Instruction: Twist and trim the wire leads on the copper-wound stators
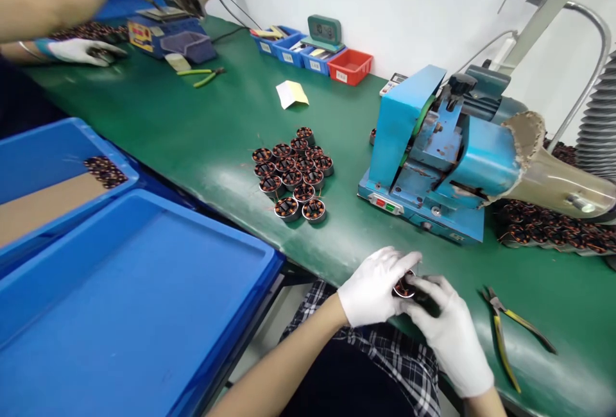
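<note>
White gloves cover both my hands. Between them, over the front edge of the green table [346, 247], is a small round motor stator [404, 287] with copper windings and a silver rim. My left hand [378, 285] grips it from the left, fingers curled over its top. From the right, my right hand [443, 324] pinches it with thumb and fingers, which partly hide it. Yellow-handled cutting pliers [503, 321] lie with handles spread, right of my right hand. A group of similar stators [292, 178] stands on the table, left of and beyond my hands.
A blue belt machine [423, 147] stands behind my hands, with more stators [553, 231] at its right. Blue trays [129, 314] are at the left. Small bins [350, 67] and a clock [324, 30] line the wall. A co-worker's gloved hands [86, 51] work at far left.
</note>
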Available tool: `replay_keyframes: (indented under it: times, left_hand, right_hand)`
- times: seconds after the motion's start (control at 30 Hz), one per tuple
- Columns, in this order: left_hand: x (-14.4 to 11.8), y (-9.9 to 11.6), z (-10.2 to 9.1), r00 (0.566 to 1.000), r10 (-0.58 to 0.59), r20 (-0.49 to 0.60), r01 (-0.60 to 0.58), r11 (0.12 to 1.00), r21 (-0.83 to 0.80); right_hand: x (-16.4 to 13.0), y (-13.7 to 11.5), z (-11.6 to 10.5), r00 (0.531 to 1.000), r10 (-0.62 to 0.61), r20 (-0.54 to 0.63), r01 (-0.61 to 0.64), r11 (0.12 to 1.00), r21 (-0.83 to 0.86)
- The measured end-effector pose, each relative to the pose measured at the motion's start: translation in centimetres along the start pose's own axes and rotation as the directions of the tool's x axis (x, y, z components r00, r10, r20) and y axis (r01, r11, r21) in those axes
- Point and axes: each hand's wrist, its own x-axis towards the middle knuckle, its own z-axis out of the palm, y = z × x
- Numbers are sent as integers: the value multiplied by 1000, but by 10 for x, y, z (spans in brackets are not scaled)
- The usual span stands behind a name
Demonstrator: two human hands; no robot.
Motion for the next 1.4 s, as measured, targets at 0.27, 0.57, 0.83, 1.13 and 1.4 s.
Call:
replay_keyframes:
  times: [0.27,0.57,0.83,1.13,1.4]
  left_hand:
    - [0,0,0,994,-111,24,111,994,-3]
    - [-2,-2,0,997,-77,-26,76,996,-39]
    - [-4,2,5,989,-95,-111,97,995,16]
    - [0,0,-1,993,-112,-48,109,992,-63]
    - [-5,-5,4,973,-111,-202,110,994,-14]
  right_hand:
    - [16,18,-1,943,294,-154,-107,708,698]
    - [15,10,8,989,148,32,-151,963,222]
    - [7,16,19,973,163,-164,-143,982,127]
    - [7,27,11,948,129,-291,-171,978,-123]
    - [8,29,-5,926,339,-166,-222,844,488]
